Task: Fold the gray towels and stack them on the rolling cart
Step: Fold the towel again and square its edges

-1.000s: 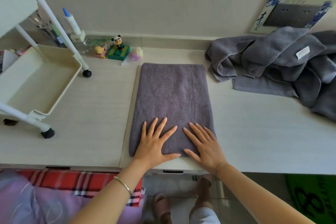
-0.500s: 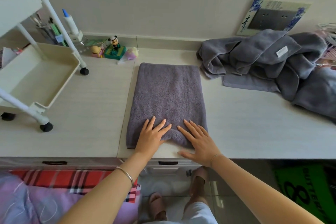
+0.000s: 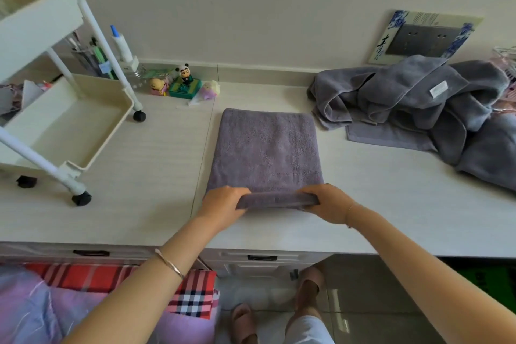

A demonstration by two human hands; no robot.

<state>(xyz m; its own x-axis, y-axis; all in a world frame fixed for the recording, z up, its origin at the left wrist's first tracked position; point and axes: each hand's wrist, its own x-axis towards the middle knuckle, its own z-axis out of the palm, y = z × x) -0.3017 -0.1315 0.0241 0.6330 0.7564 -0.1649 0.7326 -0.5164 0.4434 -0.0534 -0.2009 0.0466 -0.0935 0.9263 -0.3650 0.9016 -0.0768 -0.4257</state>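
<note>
Step in hand: the cross fold of the gray-purple terry towel (image 3: 265, 148), a long folded strip at frame centre on the pale wood-grain surface (image 3: 145, 176).

Left hand (image 3: 223, 204) and right hand (image 3: 326, 202) each grip a near corner, fingers curled over the hem. The near edge is raised into a low roll; the far end lies flat.

Next move, as I judge it: carry the near edge toward the top of the frame, lay it on the far edge with corners matched, and press flat. Both hands must travel evenly or the fold skews.

Destination: the cream plastic rolling cart (image 3: 111, 137), left of frame, standing on the surface. Its lower tray looks bare.

In the way: a white cart post and black caster (image 3: 139, 116) stand between towel and tray, so the towel probably has to be lifted over the rim.

Also around: small toy figurines (image 3: 184, 79) just beyond the towel's far-left corner. A heap of unfolded gray towels (image 3: 418, 103) at upper right is near the towel, not touching, and awaits folding.
</note>
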